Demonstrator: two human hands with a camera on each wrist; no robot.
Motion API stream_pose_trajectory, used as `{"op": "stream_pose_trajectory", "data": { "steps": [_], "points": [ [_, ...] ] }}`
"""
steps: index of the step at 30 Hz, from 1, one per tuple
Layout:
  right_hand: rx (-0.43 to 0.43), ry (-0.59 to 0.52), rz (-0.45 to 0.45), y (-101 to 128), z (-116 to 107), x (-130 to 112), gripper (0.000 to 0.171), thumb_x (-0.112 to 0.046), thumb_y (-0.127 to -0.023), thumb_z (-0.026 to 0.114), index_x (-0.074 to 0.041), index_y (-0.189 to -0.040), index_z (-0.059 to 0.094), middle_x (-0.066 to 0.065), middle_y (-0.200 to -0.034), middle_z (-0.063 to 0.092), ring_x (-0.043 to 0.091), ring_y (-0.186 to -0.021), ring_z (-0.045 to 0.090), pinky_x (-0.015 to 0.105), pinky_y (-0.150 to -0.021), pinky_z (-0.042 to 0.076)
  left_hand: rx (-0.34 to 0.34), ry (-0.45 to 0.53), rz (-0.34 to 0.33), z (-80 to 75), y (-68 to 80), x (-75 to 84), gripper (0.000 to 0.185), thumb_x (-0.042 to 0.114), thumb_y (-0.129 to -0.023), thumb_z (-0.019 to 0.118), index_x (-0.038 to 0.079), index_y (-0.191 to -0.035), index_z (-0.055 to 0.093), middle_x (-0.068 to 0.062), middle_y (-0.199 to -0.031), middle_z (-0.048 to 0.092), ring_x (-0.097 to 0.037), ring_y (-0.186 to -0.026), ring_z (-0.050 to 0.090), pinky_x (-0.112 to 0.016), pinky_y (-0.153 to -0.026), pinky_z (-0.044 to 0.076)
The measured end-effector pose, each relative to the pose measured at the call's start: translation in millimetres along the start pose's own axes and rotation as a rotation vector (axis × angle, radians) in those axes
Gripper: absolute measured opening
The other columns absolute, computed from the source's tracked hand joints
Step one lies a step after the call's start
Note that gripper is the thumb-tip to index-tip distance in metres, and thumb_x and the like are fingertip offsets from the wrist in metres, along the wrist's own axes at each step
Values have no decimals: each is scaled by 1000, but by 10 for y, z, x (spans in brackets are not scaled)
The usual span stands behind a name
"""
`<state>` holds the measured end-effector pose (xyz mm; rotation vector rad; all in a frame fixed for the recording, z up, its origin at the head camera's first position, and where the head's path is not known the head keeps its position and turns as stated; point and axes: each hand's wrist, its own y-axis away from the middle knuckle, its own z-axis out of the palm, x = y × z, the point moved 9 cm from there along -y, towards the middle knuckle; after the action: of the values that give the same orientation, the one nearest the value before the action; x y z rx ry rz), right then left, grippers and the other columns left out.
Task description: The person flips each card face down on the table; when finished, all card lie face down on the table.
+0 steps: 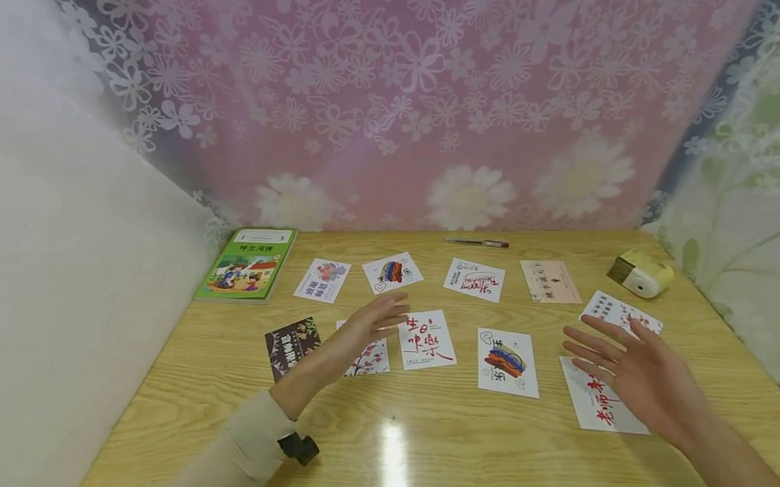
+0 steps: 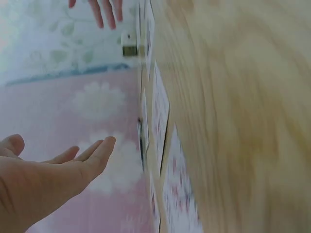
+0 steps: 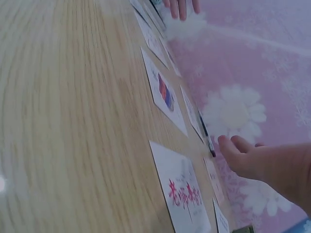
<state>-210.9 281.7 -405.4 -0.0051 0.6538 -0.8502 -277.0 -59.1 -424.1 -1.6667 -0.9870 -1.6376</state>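
Note:
Several printed cards lie in two rows on a wooden table (image 1: 418,439). My left hand (image 1: 379,319) hovers open, palm turned inward, over a floral card (image 1: 371,360) and beside a card with red lettering (image 1: 427,340). My right hand (image 1: 614,354) hovers open with fingers spread above a white card with red characters (image 1: 595,405). A card with a colourful drawing (image 1: 508,362) lies between the hands. Neither hand holds anything. In the left wrist view the left hand (image 2: 58,165) is flat and off the table. The right hand (image 3: 257,158) is also off the table, above the red-character card (image 3: 182,196).
A green picture book (image 1: 248,262) lies at the back left, a dark card (image 1: 292,345) in front of it. A pen (image 1: 476,242) lies along the back edge. A yellow pencil sharpener (image 1: 641,274) stands at the back right. Floral curtains close in the table's back and sides.

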Motion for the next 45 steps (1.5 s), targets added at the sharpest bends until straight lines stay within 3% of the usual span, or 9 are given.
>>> {"op": "stream_pose_trajectory", "data": {
  "steps": [3,8,14,25,30,37,42,45],
  "points": [
    [-8,-78,27,-28,14,114,73,-43,-112,0,-1,-160,36,24,-164,36,39,-153,32,44,-130,19,-47,92,-28,259,-107,-36,66,53,-112,31,15,-165,26,-13,-165,38,-33,-152,35,-48,-128,26],
    [49,-42,35,-45,-27,242,70,-38,-113,2,-1,-157,41,23,-160,42,37,-150,38,43,-128,25,-82,234,-70,618,-257,-60,62,44,-114,32,8,-164,28,-22,-165,34,-37,-152,35,-46,-127,28],
    [144,32,51,-39,-108,322,67,-37,-114,7,-3,-152,51,18,-154,52,32,-145,48,40,-124,35,-40,301,-163,882,-410,-141,60,39,-112,38,5,-161,34,-28,-162,36,-41,-151,35,-46,-126,30],
    [241,78,72,-16,-135,446,62,-36,-115,13,-6,-145,58,16,-149,57,28,-141,52,37,-123,35,96,252,-272,1059,-482,-221,64,39,-104,48,1,-155,43,-31,-152,45,-44,-141,47,-48,-123,36],
    [326,140,58,-9,-205,493,55,-32,-116,19,-7,-140,61,15,-144,59,29,-138,55,40,-122,39,143,333,-298,1118,-515,-242,60,32,-103,51,-2,-152,44,-36,-150,44,-47,-139,47,-51,-121,39],
    [348,205,41,-27,-231,539,53,-28,-116,20,-6,-138,62,13,-142,62,25,-135,58,36,-120,40,212,440,-299,1066,-521,-299,60,28,-102,53,-7,-150,43,-42,-147,43,-52,-136,48,-53,-117,44],
    [378,231,23,-2,-238,536,49,-27,-116,23,-4,-138,61,12,-141,62,24,-134,58,34,-120,41,206,445,-276,1086,-584,-332,53,21,-102,54,-9,-145,47,-37,-144,48,-44,-129,55,-49,-114,47],
    [393,241,5,13,-227,525,49,-26,-116,23,-3,-138,61,12,-140,61,23,-134,59,33,-120,40,182,394,-248,1129,-653,-325,44,15,-101,56,-11,-136,55,-28,-133,60,-29,-112,62,-45,-109,51]
  ]
}}
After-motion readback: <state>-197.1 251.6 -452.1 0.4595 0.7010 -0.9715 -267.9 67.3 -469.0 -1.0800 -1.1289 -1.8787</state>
